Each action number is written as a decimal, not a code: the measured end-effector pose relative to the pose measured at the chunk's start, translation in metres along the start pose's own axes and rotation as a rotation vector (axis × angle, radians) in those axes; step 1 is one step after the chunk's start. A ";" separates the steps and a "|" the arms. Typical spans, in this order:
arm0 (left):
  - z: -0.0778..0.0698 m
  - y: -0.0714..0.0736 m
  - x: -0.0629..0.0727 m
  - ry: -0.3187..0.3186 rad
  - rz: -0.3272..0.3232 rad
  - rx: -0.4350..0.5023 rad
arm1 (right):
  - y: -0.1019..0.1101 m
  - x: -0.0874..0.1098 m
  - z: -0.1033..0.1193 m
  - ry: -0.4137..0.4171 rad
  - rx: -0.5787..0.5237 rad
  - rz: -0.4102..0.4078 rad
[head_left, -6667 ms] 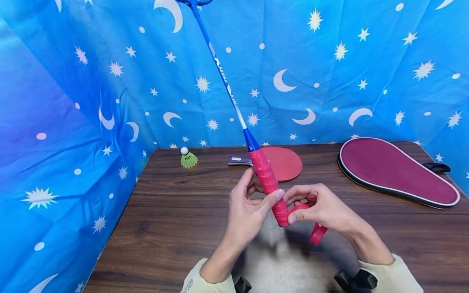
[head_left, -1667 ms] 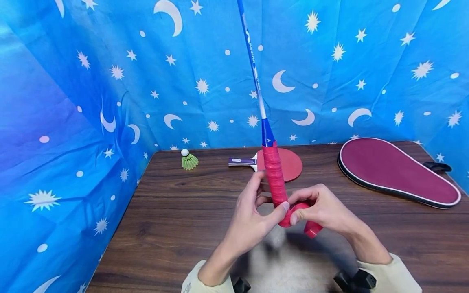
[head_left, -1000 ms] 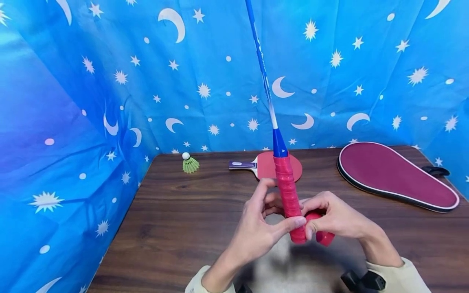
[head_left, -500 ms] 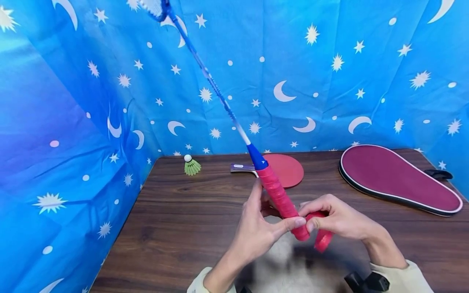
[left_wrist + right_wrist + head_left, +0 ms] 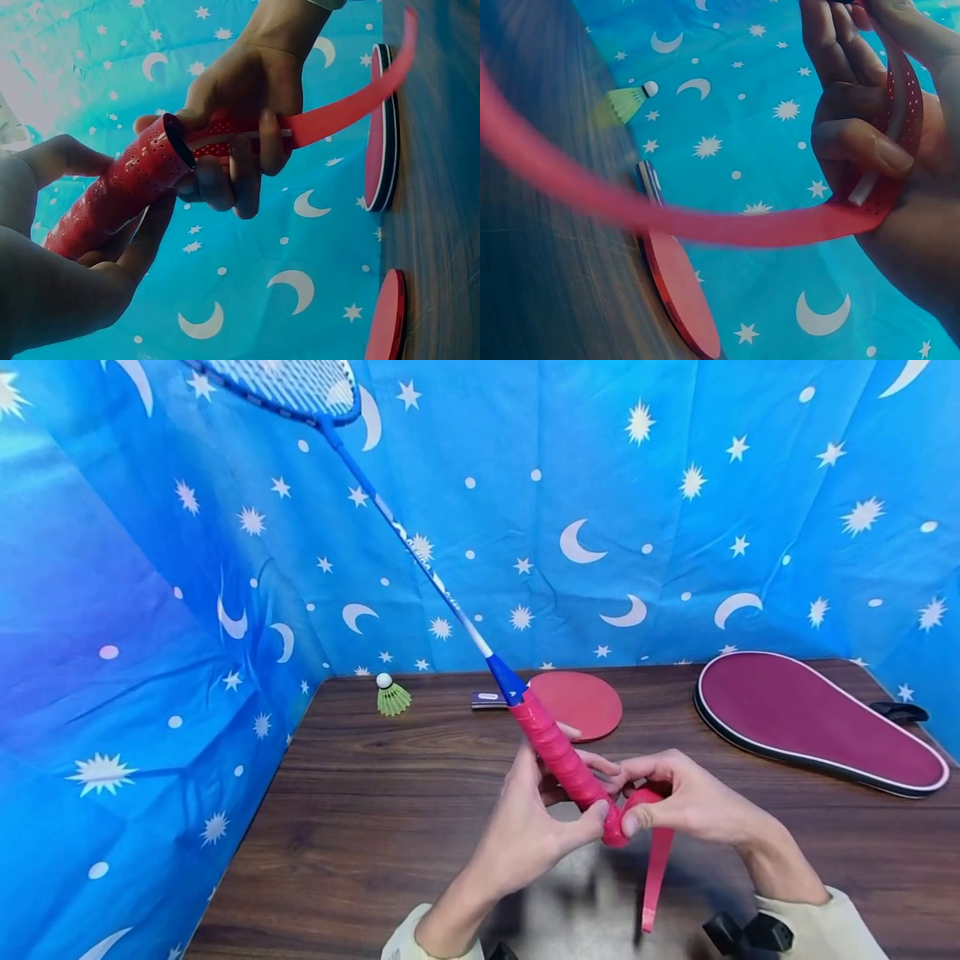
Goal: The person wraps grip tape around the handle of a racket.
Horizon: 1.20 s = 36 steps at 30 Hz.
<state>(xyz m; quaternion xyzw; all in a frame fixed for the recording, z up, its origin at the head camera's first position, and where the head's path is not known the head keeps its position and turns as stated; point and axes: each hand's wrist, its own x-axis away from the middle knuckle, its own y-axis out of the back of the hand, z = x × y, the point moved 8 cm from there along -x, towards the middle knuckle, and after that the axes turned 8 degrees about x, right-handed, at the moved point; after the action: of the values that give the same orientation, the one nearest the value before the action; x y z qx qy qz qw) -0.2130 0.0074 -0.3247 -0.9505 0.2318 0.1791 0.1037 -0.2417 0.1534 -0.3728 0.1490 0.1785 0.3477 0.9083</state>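
A blue badminton racket (image 5: 420, 560) is held up over the table, its head tilted to the upper left. Pink-red grip tape (image 5: 558, 756) winds round its handle in overlapping turns. My left hand (image 5: 517, 827) holds the wrapped handle near the butt between thumb and fingers. Close beside it, my right hand (image 5: 697, 802) pinches the loose length of the tape at the butt end. The free tail (image 5: 657, 881) hangs below that hand. In the left wrist view the tape (image 5: 345, 116), dotted with small holes, runs from the butt through the right hand's fingers (image 5: 244, 172).
On the wooden table (image 5: 360, 827) lie a green shuttlecock (image 5: 392, 696) at the back left and a red table tennis bat (image 5: 581, 703) behind the handle. A maroon bat case (image 5: 810, 718) lies at the right. Blue star-patterned cloth (image 5: 480, 485) stands behind.
The racket has tilted from near upright to the upper left, bringing its head into view. The tape's tail now hangs longer and straighter below the right hand. Both hands keep their hold.
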 end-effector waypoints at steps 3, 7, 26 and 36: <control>0.002 -0.001 -0.001 0.009 0.028 0.006 | 0.002 0.000 0.000 -0.001 0.032 -0.019; 0.006 0.003 -0.001 0.034 0.016 -0.051 | 0.001 -0.002 0.000 -0.014 0.039 -0.024; 0.010 0.009 0.000 0.121 -0.047 -0.015 | 0.007 -0.002 -0.003 0.074 0.005 0.028; 0.007 0.012 -0.001 0.078 -0.040 -0.018 | 0.009 -0.007 -0.023 -0.093 -0.092 -0.057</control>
<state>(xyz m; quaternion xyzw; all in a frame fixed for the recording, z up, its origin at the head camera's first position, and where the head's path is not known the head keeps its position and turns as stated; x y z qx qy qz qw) -0.2220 -0.0005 -0.3319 -0.9620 0.2152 0.1421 0.0894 -0.2613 0.1585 -0.3880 0.1178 0.1240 0.3220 0.9311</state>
